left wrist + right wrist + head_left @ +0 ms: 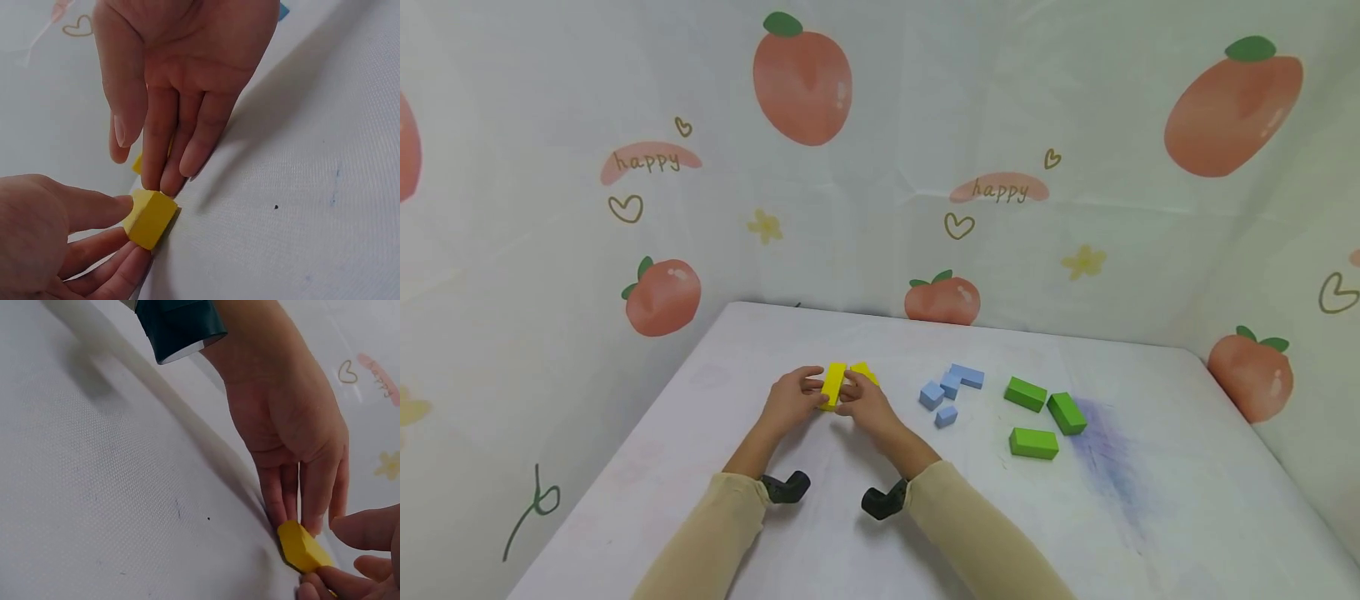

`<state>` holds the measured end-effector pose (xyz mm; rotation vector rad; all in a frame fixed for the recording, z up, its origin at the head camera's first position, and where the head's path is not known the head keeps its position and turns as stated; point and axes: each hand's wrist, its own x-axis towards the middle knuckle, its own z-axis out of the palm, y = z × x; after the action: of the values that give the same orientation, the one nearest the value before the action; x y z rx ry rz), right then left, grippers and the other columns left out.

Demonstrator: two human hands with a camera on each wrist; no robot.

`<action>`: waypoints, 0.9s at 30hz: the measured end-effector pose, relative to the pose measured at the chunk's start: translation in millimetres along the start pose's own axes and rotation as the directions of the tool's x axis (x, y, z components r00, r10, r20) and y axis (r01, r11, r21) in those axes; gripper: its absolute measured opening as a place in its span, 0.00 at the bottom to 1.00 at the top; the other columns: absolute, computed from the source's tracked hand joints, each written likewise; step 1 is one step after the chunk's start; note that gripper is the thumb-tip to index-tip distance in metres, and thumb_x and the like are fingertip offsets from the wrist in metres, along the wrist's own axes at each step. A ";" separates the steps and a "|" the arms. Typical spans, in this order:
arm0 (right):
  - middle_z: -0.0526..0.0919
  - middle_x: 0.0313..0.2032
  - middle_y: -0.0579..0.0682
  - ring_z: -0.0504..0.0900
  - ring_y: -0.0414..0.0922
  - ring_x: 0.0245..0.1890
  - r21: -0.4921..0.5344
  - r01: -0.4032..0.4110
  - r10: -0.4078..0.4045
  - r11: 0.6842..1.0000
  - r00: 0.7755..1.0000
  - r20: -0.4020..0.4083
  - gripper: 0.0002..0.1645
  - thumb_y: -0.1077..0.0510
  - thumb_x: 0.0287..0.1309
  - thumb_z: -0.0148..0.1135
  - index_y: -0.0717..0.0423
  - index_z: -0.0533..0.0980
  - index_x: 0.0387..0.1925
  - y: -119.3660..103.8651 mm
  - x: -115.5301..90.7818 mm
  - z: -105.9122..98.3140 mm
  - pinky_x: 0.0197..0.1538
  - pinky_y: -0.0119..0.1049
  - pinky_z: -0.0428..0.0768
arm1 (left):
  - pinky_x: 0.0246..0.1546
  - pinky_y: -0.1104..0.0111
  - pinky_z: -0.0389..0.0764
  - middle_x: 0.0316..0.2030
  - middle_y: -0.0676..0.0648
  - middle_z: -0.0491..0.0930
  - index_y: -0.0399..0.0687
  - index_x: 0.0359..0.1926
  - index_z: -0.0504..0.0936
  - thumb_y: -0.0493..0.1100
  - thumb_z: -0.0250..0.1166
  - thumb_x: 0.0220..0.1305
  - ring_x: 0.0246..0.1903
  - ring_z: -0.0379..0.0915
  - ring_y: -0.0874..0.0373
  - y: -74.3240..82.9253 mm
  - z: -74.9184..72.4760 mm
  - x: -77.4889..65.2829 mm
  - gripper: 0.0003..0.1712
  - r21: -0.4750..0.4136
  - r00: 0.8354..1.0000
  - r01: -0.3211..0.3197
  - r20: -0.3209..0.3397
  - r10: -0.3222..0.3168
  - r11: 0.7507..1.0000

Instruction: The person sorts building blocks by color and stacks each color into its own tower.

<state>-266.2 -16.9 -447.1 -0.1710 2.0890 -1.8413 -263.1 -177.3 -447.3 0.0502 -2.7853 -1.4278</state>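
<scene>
Yellow stands out at the left of the scattered colours: one yellow block (833, 383) sits between the two hands, low over the desk (955, 500), in front of the person. Whether it rests fully on the cloth or is tipped up slightly, I cannot tell. The left hand (793, 400) and right hand (868, 404) come at it from opposite sides, probably because pressure from both flanks steadies so small a piece and lets it be squared or turned without sliding.

A second yellow block (865, 372) lies just behind the right fingers, partly hidden. Four blue blocks (932, 395) form a loose cluster to the right, and three green blocks (1033, 443) lie farther right, beside a purple smudge (1105, 450). Each colour has its own patch, which looks like deliberate sorting and leaves room around the hands.

As for the grip, the left is clamped on the yellow block, thumb against one side and fingers against another, with little gap beyond the block's own width. The right is looser: its fingertips touch the block, while in both wrist views its thumb stands apart, so it seems to support more than pinch.
</scene>
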 end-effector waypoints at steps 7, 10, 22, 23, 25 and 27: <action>0.72 0.62 0.61 0.74 0.54 0.60 0.076 0.030 -0.030 0.997 1.000 -0.001 0.39 0.74 0.59 0.58 0.62 0.58 0.71 -0.3 -4.1 -1.6 0.60 0.46 0.72 | 0.45 0.59 0.80 0.52 0.36 0.79 0.40 0.63 0.72 0.31 0.69 0.57 0.48 0.79 0.44 -0.5 0.8 -1.9 0.32 -0.019 0.999 0.012 -0.041 -0.013 1.000; 0.73 0.61 0.61 0.75 0.53 0.59 0.092 0.035 -0.034 0.995 0.999 -0.009 0.37 0.74 0.60 0.57 0.62 0.59 0.70 1.0 -4.5 -2.8 0.59 0.45 0.73 | 0.45 0.59 0.81 0.54 0.37 0.78 0.42 0.64 0.72 0.29 0.70 0.55 0.46 0.79 0.45 -0.4 1.1 -2.6 0.34 -0.046 0.999 0.015 -0.045 -0.017 0.999; 0.79 0.52 0.53 0.78 0.50 0.52 -0.006 0.058 -0.058 0.998 0.995 -0.086 0.32 0.70 0.60 0.61 0.57 0.67 0.66 3.0 -5.8 -3.1 0.55 0.42 0.77 | 0.49 0.59 0.78 0.52 0.37 0.79 0.45 0.69 0.65 0.25 0.69 0.54 0.47 0.78 0.47 -0.8 0.2 -4.2 0.42 -0.129 0.999 0.033 0.020 -0.031 0.991; 0.79 0.52 0.53 0.77 0.49 0.52 -0.021 0.066 -0.068 0.998 0.993 -0.091 0.32 0.69 0.60 0.61 0.56 0.68 0.65 3.4 -6.2 -2.7 0.55 0.42 0.77 | 0.49 0.60 0.79 0.51 0.38 0.79 0.44 0.69 0.65 0.26 0.69 0.55 0.47 0.78 0.47 -1.2 0.0 -4.5 0.41 -0.127 0.999 0.031 0.021 -0.029 0.991; 0.79 0.52 0.53 0.77 0.50 0.52 -0.036 0.090 -0.093 0.995 0.991 -0.095 0.31 0.69 0.60 0.61 0.57 0.68 0.65 4.0 -7.0 -1.8 0.54 0.42 0.77 | 0.48 0.60 0.79 0.50 0.39 0.80 0.43 0.68 0.68 0.27 0.69 0.56 0.46 0.78 0.48 -1.4 -0.5 -5.4 0.38 -0.129 1.000 0.021 0.022 -0.019 0.991; 0.79 0.52 0.54 0.77 0.50 0.51 -0.052 0.115 -0.120 0.992 0.988 -0.100 0.30 0.69 0.60 0.60 0.58 0.69 0.64 3.9 -8.3 -1.4 0.52 0.41 0.78 | 0.47 0.61 0.80 0.49 0.40 0.80 0.42 0.65 0.71 0.29 0.69 0.57 0.46 0.78 0.49 -1.3 -1.0 -5.8 0.34 -0.129 1.000 0.010 0.018 -0.007 0.992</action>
<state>-258.4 -12.5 -449.3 -0.2202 2.2368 -1.9072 -257.3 -178.6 -447.7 0.0488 -2.7016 -1.6144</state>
